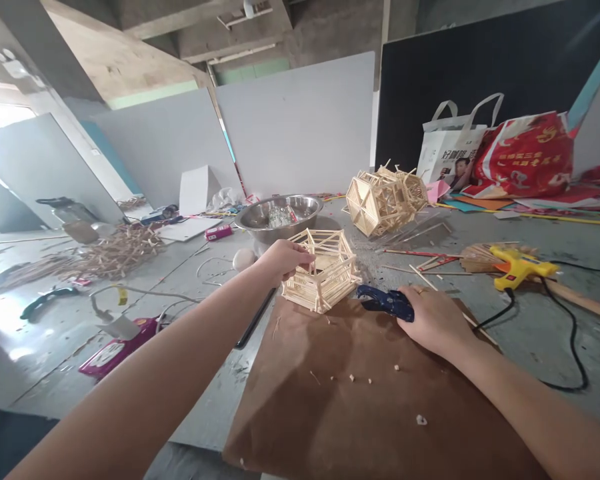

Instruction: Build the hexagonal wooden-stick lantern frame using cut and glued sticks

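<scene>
An open, many-sided frame of thin wooden sticks (320, 287) stands at the far edge of the brown sheet (300, 400). My left hand (286, 260) reaches to the frame's upper left side, with thumb and fingers pinched at one of its sticks. In my right hand (433, 317) is a dark blue pliers-like tool (387, 303); its exact kind is hard to make out. The tool's jaws point left and lie just right of the frame, low over the sheet. Small wood scraps (351, 378) are scattered on the sheet.
Behind the frame are a steel bowl (260, 230) and a larger stick structure (387, 200). A yellow glue gun (523, 268) with its black cord lies right. Stick piles (125, 250), a pink power strip (123, 347) and green-handled pliers (47, 302) are left. Bags (525, 157) stand back right.
</scene>
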Demonstrator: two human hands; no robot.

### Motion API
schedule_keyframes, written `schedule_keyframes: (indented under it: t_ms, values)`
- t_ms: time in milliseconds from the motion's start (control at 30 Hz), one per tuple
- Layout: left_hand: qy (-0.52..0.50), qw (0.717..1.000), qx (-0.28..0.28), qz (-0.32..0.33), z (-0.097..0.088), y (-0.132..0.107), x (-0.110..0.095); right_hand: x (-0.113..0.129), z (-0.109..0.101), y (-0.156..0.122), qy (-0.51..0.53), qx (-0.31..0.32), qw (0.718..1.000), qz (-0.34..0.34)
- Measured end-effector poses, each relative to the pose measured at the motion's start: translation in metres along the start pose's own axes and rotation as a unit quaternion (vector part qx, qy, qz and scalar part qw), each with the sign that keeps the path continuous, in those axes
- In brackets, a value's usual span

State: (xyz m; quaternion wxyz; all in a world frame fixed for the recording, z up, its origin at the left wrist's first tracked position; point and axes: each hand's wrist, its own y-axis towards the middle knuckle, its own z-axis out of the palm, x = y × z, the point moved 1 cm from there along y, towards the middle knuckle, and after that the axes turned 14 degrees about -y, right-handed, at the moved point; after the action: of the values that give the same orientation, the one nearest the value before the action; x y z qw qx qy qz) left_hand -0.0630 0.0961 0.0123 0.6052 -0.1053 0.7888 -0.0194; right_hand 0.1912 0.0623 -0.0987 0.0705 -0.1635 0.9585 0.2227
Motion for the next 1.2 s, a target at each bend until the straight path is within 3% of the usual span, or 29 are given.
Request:
schedule_keyframes:
  t_ms: [400, 733, 1200]
  values:
    - [0.169, 0.985, 0.022, -0.039, 0.006, 0.003, -0.014, 0.001, 0.004, -0.002, 0.011, -0.033, 0.999, -0.025]
    - [0.286, 0.958, -0.014, 0.030, 0.007, -0.003, -0.008, 0.001, 0.006, -0.002, 0.024, -0.032, 0.999, -0.035]
    - [0.337, 0.938, -0.023, 0.077, 0.006, -0.001, -0.004, 0.002, 0.005, -0.002, 0.056, -0.014, 0.998, -0.038]
